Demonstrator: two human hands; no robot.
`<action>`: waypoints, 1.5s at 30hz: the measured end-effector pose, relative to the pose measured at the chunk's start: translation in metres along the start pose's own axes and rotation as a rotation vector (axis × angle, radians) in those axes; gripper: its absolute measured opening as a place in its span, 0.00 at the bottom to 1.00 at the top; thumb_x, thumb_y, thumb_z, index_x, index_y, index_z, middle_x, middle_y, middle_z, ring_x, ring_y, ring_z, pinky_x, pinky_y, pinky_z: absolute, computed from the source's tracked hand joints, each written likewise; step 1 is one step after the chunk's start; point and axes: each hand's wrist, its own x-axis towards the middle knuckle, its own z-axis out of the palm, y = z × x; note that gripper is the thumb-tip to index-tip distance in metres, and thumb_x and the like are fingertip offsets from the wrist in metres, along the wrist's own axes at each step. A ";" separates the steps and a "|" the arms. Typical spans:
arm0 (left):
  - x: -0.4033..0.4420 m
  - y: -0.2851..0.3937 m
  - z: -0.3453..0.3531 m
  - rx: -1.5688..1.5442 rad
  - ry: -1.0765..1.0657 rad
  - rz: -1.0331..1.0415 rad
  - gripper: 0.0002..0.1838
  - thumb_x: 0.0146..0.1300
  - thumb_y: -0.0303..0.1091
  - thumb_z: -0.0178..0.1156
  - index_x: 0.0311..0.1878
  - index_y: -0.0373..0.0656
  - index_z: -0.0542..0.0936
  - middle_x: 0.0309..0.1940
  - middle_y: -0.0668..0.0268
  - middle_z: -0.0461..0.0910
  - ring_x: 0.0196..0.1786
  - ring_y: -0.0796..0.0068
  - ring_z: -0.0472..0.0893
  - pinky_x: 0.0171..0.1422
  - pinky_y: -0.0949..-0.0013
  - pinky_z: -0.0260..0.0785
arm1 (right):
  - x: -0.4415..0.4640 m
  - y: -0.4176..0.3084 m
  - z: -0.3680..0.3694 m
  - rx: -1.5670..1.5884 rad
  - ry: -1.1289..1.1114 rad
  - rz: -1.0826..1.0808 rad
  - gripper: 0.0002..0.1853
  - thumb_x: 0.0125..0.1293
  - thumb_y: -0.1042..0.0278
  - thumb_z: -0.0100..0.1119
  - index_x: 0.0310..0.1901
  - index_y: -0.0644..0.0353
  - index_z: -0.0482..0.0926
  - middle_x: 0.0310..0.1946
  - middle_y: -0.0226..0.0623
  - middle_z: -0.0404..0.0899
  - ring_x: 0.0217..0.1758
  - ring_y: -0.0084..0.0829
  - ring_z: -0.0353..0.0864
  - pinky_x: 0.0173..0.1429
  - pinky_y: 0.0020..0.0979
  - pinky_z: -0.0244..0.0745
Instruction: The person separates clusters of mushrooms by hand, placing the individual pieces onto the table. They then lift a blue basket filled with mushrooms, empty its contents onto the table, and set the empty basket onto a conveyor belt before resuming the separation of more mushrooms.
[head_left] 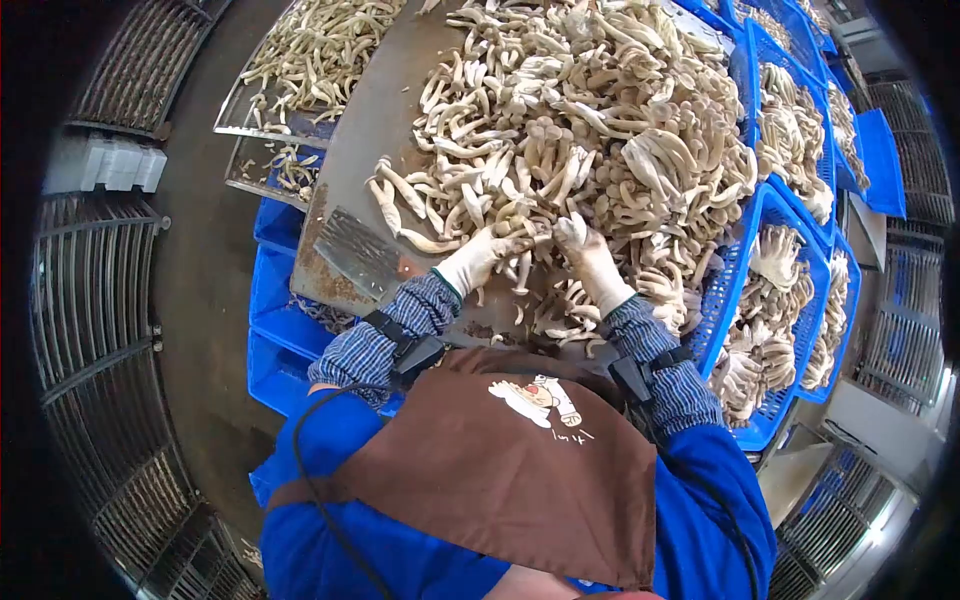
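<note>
Head view. Mushroom pile (600, 100): on bench (365, 130), heaped directly ahead of the operator, w/ loose pcs. at its near side. L hand (475, 265) & R hand (592, 260): gloved, close together at pile's near side, fingers bent in among the stems. L fingers appear to meet at a stem; R fingertips are partly hidden. Grip can't be confirmed for either hand.

Hazards (judged):
1. Breakage: poss. if both hands squeeze or twist the same stem; gloved fingers may lack feel.
2. Slip: pulling low pcs. could bring upper pcs. down over the hands.
3. Drop: loose pcs. nr. the apron (500, 460) could roll off bench edge if knocked.
4. Snag: R wrist unit (631, 380) could catch the adjacent blue basket (733, 275) on a wide swing.
</note>
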 end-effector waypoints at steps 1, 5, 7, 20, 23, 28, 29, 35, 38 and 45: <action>0.005 -0.007 0.002 -0.065 0.059 0.089 0.22 0.63 0.34 0.65 0.59 0.43 0.75 0.44 0.69 0.81 0.42 0.82 0.80 0.41 0.79 0.73 | -0.001 -0.006 -0.003 -0.392 0.049 0.025 0.15 0.67 0.62 0.60 0.50 0.62 0.79 0.37 0.31 0.83 0.37 0.23 0.79 0.38 0.29 0.75; -0.008 0.010 0.005 -0.111 0.128 0.115 0.29 0.60 0.20 0.57 0.67 0.40 0.67 0.50 0.67 0.80 0.50 0.77 0.79 0.51 0.74 0.73 | -0.011 -0.016 -0.015 -0.631 0.171 -0.043 0.15 0.64 0.61 0.58 0.46 0.64 0.80 0.30 0.45 0.82 0.33 0.40 0.82 0.38 0.35 0.75; -0.011 0.014 -0.011 -0.114 0.196 0.162 0.31 0.55 0.15 0.56 0.65 0.37 0.68 0.49 0.66 0.80 0.47 0.75 0.80 0.49 0.73 0.74 | -0.001 0.016 -0.041 -0.655 0.175 -0.214 0.16 0.62 0.66 0.59 0.49 0.65 0.79 0.32 0.47 0.82 0.36 0.41 0.83 0.43 0.37 0.77; -0.024 0.065 0.011 0.582 0.201 0.144 0.14 0.56 0.26 0.58 0.47 0.38 0.79 0.37 0.65 0.83 0.38 0.76 0.81 0.45 0.71 0.74 | -0.002 0.008 0.004 -1.901 -0.240 -0.775 0.11 0.62 0.65 0.52 0.44 0.56 0.79 0.45 0.40 0.78 0.57 0.40 0.74 0.62 0.43 0.68; -0.014 0.033 -0.002 0.699 0.184 0.124 0.16 0.52 0.19 0.55 0.46 0.39 0.79 0.36 0.69 0.82 0.31 0.83 0.77 0.35 0.78 0.71 | 0.016 -0.002 0.002 -1.541 -0.168 -0.341 0.15 0.68 0.60 0.52 0.47 0.63 0.78 0.39 0.51 0.80 0.44 0.45 0.82 0.51 0.43 0.76; 0.003 -0.009 0.018 0.375 0.141 0.113 0.30 0.53 0.18 0.59 0.63 0.41 0.70 0.42 0.70 0.81 0.37 0.79 0.79 0.41 0.77 0.74 | -0.006 -0.039 0.024 -0.555 -0.180 -0.114 0.25 0.67 0.62 0.57 0.61 0.68 0.71 0.51 0.56 0.79 0.53 0.46 0.80 0.57 0.38 0.72; 0.007 -0.006 0.013 0.266 0.077 0.025 0.35 0.52 0.20 0.63 0.66 0.42 0.66 0.45 0.70 0.79 0.44 0.78 0.79 0.49 0.74 0.73 | 0.001 -0.024 0.018 -0.586 -0.161 -0.178 0.25 0.67 0.63 0.57 0.62 0.68 0.70 0.52 0.56 0.78 0.55 0.46 0.79 0.59 0.37 0.71; 0.006 0.014 0.007 0.332 0.111 0.016 0.14 0.54 0.23 0.63 0.45 0.40 0.78 0.37 0.73 0.80 0.38 0.83 0.78 0.41 0.77 0.72 | -0.011 -0.011 -0.008 -0.631 -0.206 -0.266 0.26 0.65 0.67 0.56 0.64 0.68 0.68 0.55 0.53 0.77 0.59 0.40 0.76 0.64 0.34 0.68; 0.010 0.010 -0.002 0.288 0.107 0.102 0.07 0.59 0.26 0.62 0.41 0.42 0.79 0.35 0.73 0.80 0.35 0.83 0.78 0.36 0.78 0.71 | -0.016 -0.013 -0.012 -0.685 -0.147 -0.198 0.28 0.66 0.64 0.57 0.64 0.69 0.67 0.54 0.49 0.78 0.55 0.34 0.76 0.61 0.31 0.69; 0.010 0.008 0.004 0.113 0.186 0.107 0.09 0.65 0.29 0.62 0.47 0.42 0.77 0.35 0.67 0.81 0.34 0.79 0.80 0.37 0.77 0.74 | -0.004 -0.017 -0.003 -0.215 -0.234 0.095 0.29 0.65 0.59 0.64 0.61 0.70 0.71 0.52 0.45 0.79 0.51 0.32 0.78 0.56 0.29 0.72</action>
